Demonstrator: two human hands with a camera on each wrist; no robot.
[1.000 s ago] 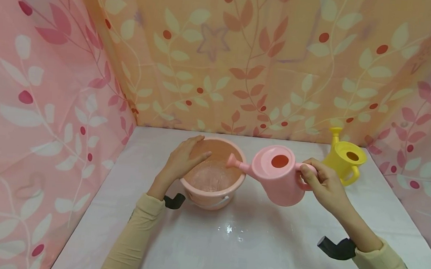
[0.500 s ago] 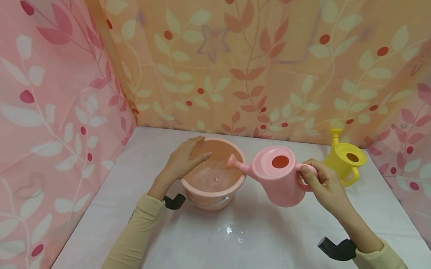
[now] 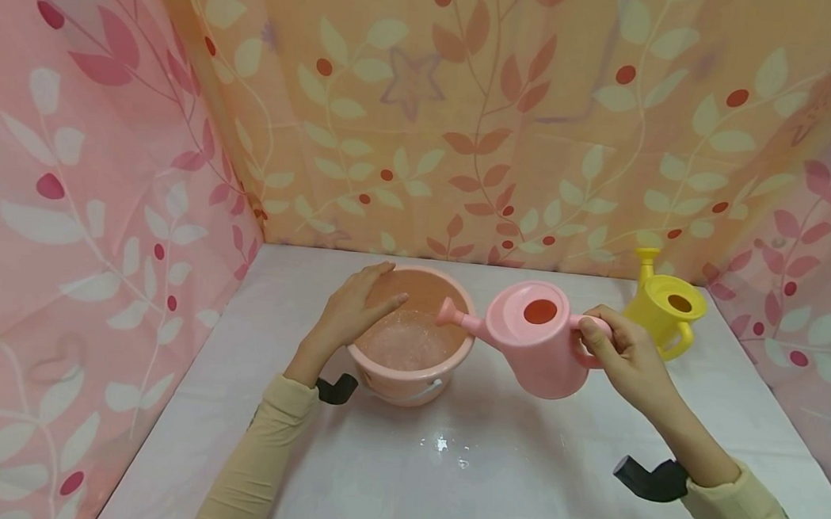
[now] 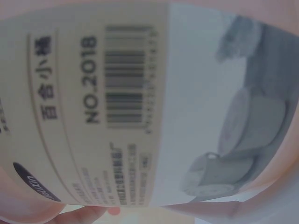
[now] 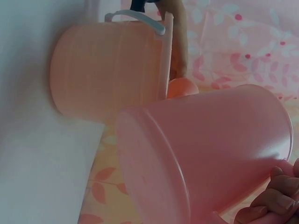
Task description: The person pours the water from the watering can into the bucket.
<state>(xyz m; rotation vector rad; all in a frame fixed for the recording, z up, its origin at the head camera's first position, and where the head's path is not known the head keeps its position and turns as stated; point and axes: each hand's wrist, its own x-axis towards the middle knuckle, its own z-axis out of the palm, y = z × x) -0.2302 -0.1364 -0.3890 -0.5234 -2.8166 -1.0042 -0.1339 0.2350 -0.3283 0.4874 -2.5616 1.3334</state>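
head view: over the last half second both hands and the pink watering can (image 3: 548, 363) keep their pose, and only the ripples on the water (image 3: 410, 342) shift, so we judge that pouring is under way, though we make out no clear stream. our can is lifted at three o'clock of the bucket (image 3: 408, 375), tipped toward it, its spout pointing to nine o'clock over the rim. our right hand (image 3: 627, 358) wraps its fingers round the handle; our left hand (image 3: 355, 311) lies at the rim between nine and ten o'clock, fingers long, thumb spread wide. the bucket holds water; we cannot tell how much the can contains. the yellow watering can (image 3: 658, 310) stands at one o'clock of our right hand, its contents hidden.
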